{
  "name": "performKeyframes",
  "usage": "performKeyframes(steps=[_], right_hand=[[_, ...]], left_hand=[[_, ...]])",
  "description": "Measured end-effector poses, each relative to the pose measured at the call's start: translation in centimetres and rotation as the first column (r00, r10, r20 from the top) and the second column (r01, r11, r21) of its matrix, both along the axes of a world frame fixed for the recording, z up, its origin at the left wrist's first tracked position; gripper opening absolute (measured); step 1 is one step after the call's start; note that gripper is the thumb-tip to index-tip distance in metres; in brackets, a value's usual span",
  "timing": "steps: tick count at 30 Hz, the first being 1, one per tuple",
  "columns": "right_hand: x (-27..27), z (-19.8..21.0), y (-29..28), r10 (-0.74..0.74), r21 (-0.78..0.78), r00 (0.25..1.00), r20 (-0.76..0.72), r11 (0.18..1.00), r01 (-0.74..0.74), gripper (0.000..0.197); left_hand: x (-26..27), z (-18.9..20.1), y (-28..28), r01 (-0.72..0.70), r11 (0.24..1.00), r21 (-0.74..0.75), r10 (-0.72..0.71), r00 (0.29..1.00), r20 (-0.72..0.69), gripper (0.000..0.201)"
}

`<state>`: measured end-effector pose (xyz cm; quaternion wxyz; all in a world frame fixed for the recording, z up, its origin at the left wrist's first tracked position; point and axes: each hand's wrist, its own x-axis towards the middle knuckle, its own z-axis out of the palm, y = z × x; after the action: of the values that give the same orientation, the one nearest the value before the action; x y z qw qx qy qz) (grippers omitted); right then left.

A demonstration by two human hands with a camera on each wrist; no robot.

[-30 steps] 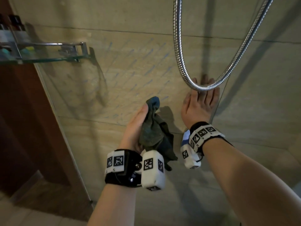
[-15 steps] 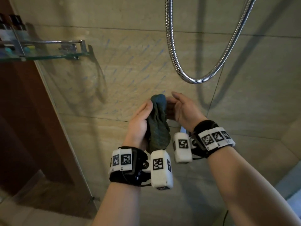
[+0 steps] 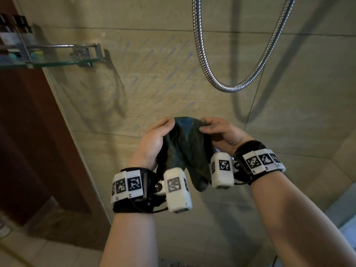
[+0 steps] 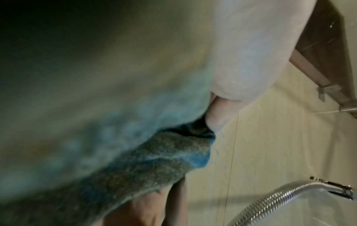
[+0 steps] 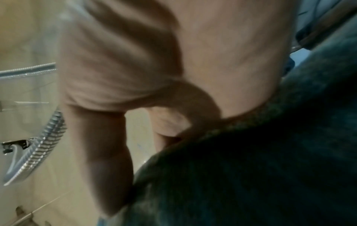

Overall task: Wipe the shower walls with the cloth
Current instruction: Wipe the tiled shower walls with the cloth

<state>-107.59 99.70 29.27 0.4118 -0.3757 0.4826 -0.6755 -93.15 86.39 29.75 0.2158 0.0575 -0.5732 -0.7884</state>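
Note:
A dark grey-green cloth hangs between my two hands in front of the beige tiled shower wall. My left hand grips its upper left edge and my right hand pinches its upper right edge, so the top is spread a little. The rest of the cloth droops between the wrist cameras. In the left wrist view the cloth fills the lower left under my thumb. The right wrist view shows the cloth dark at the lower right under my curled fingers. Neither hand touches the wall.
A chrome shower hose loops down just above my hands. A glass shelf with small bottles sticks out at the upper left, beside a glass panel edge and brown wood. Another wall meets at a corner on the right.
My right hand left the wall below the hose, came down to the cloth and now pinches its top edge. Both hands have pulled the top of the cloth apart.

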Motion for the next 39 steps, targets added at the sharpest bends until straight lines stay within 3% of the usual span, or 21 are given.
performKeyframes(steps=[2,4,5,7,9,11,13,15,17,19,21,25,29,31,33,35,37,39], right_hand=[[-0.1,0.3,0.3,-0.032,-0.004,0.999,-0.036,0.999,0.032,0.041],[-0.1,0.7,0.4,-0.101,0.012,0.99,-0.101,0.995,0.103,0.021],[0.0,0.9,0.3,-0.167,0.034,0.978,-0.124,0.985,0.172,0.013],[-0.2,1.3,-0.1,-0.305,0.114,0.918,-0.254,0.933,0.341,0.016],[0.0,1.7,-0.5,-0.334,0.2,0.744,-0.579,0.827,0.526,0.018],[0.5,2.3,-1.1,-0.219,0.234,0.564,-0.797,0.748,0.621,0.02],[1.1,2.8,-1.6,-0.15,0.24,0.486,-0.861,0.722,0.649,0.024],[1.7,2.9,-2.3,-0.141,0.258,0.496,-0.857,0.716,0.649,0.025],[2.5,2.8,-3.0,-0.207,0.3,0.634,-0.745,0.745,0.596,0.024],[3.1,2.6,-3.4,-0.269,0.325,0.799,-0.537,0.808,0.49,0.018],[3.3,2.5,-3.4,-0.258,0.303,0.87,-0.421,0.863,0.403,0.012],[3.0,2.9,-3.3,-0.231,0.243,0.876,-0.422,0.903,0.355,0.02],[3.2,3.5,-3.0,-0.129,0.281,0.87,-0.475,0.915,0.289,0.043],[3.2,3.6,-3.0,-0.104,0.276,0.88,-0.463,0.927,0.255,0.051],[2.9,3.7,-3.2,-0.132,0.232,0.862,-0.489,0.933,0.274,0.055],[2.5,3.7,-3.3,-0.285,0.107,0.805,-0.52,0.914,0.392,0.05],[2.0,3.7,-3.1,-0.536,-0.073,0.677,-0.504,0.808,0.585,0.044],[1.8,3.4,-2.6,-0.749,-0.22,0.49,-0.446,0.622,0.751,0.041]], left_hand=[[0.4,0.0,-0.6,-0.016,0.996,-0.087,0.018,0.999,0.03,0.019],[0.5,-0.2,-1.2,-0.028,0.966,-0.257,0.046,0.997,0.067,0.016],[0.5,-0.3,-1.6,-0.031,0.93,-0.366,0.068,0.994,0.09,0.013],[0.5,-0.6,-2.1,-0.044,0.818,-0.573,0.147,0.98,0.135,0.01],[0.6,-0.7,-2.6,-0.099,0.705,-0.702,0.28,0.949,0.148,0.014],[0.7,-0.7,-2.6,-0.188,0.678,-0.711,0.399,0.906,0.141,0.018],[0.5,-1.0,-2.2,-0.275,0.697,-0.662,0.479,0.866,0.144,0.016],[-0.1,-1.5,-1.5,-0.342,0.703,-0.624,0.519,0.846,0.122,0.013],[-1.1,-2.0,-0.8,-0.382,0.755,-0.533,0.509,0.854,0.109,0.011],[-1.9,-2.2,-0.2,-0.354,0.862,-0.362,0.431,0.889,0.158,0.015],[-2.2,-2.1,0.2,-0.29,0.938,-0.191,0.327,0.923,0.203,0.018],[-2.1,-1.8,0.4,-0.191,0.978,0.081,0.184,0.979,0.085,0.019],[-2.0,-2.3,0.7,-0.091,0.995,0.038,0.091,0.996,-0.016,0.02],[-1.9,-2.5,0.8,-0.074,0.996,0.042,0.076,0.996,-0.041,0.031],[-1.9,-2.6,0.8,-0.087,0.993,0.083,0.092,0.994,-0.053,0.033],[-2.0,-2.7,0.3,-0.143,0.973,0.178,0.148,0.989,-0.01,0.024],[-2.0,-2.6,-0.1,-0.203,0.92,0.334,0.186,0.979,0.084,0.015],[-2.0,-2.7,-0.5,-0.216,0.861,0.46,0.159,0.974,0.162,0.031]])
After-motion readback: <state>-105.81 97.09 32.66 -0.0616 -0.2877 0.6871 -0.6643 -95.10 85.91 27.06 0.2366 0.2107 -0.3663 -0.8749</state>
